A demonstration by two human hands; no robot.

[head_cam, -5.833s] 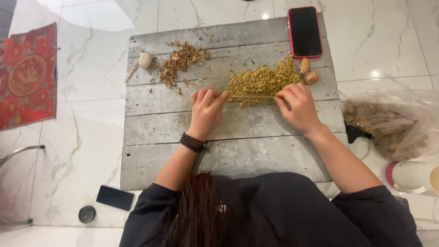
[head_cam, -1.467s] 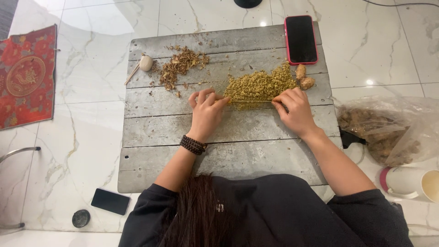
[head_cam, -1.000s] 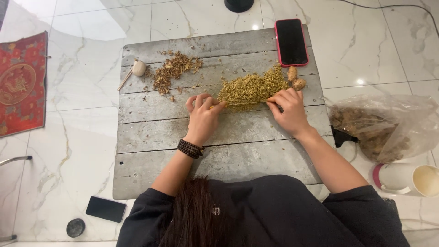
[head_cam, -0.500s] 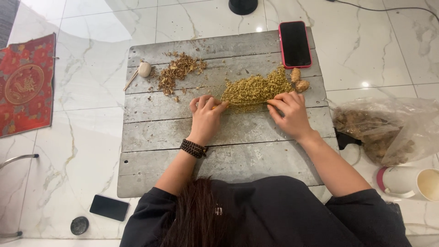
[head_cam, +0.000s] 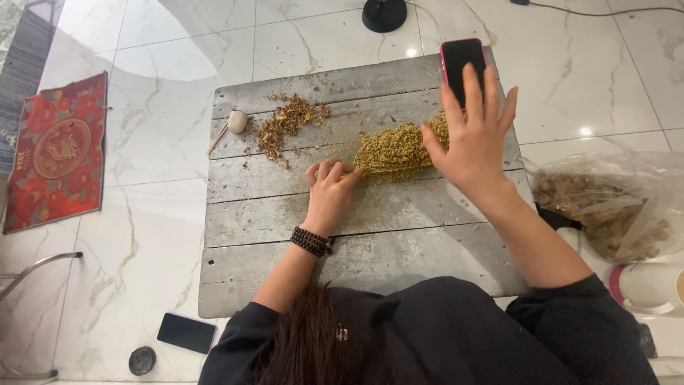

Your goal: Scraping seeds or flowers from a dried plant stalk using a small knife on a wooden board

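Herb pile (head_cam: 399,148), yellow-green and crumbly, lies on the upper middle of a grey wooden board (head_cam: 370,249) set on a white marble floor (head_cam: 135,242). Left hand (head_cam: 331,196), fingers curled and knuckles up, rests on the board at the pile's lower left edge; its fingertips appear to pinch a thin stick-like piece, though what it is cannot be told. A dark bead bracelet (head_cam: 311,241) circles that wrist. Right hand (head_cam: 474,135) is raised above the board with fingers spread and holding nothing; it hides the right end of the pile and the lower part of a phone (head_cam: 462,60) with a red case that lies at the board's top right corner.

A second heap of brown dried bits (head_cam: 288,125) sits well to the left of the herb pile, with a small pale round object (head_cam: 237,121) and a thin stick just beside it. A clear plastic bag (head_cam: 613,207) of brown dried matter lies on the floor to the right of the board, a white cup (head_cam: 645,285) below it. A red patterned mat (head_cam: 57,153) lies far left, a black phone (head_cam: 186,333) and a small dark round lid (head_cam: 142,360) at lower left, and a black round base (head_cam: 385,14) beyond the board's top edge.
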